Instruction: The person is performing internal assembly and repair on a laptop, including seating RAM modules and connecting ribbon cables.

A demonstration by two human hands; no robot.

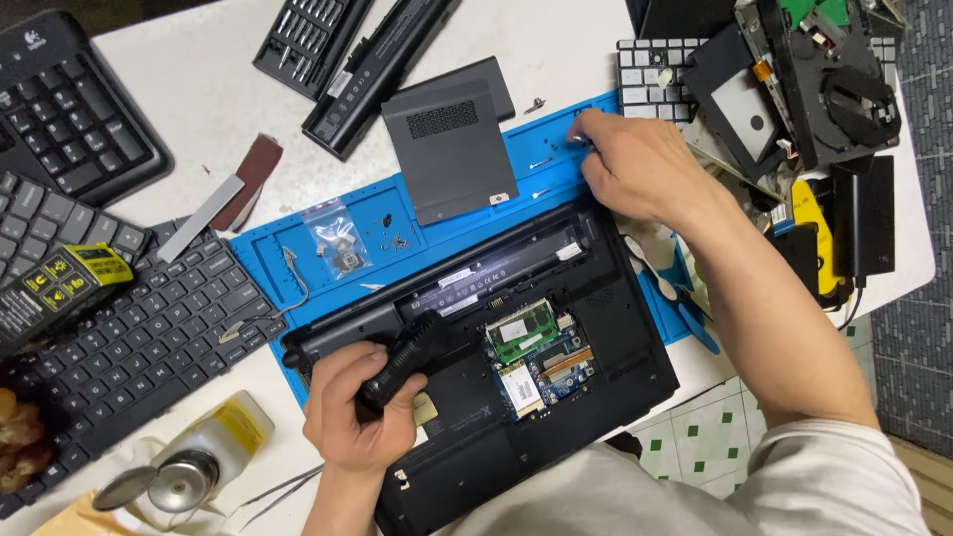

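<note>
A black laptop lies upside down on a blue work mat, its bottom bay open with green circuit boards showing. My left hand grips a black electric screwdriver over the laptop's near left part. My right hand reaches to the mat's far compartments, fingertips pinched at small screws there; whether it holds one I cannot tell. A grey cover panel rests on the mat's far edge.
Black keyboards crowd the left. A laptop battery and bit set lie at the back. A small plastic bag sits on the mat. Dismantled parts pile at right, a bottle at near left.
</note>
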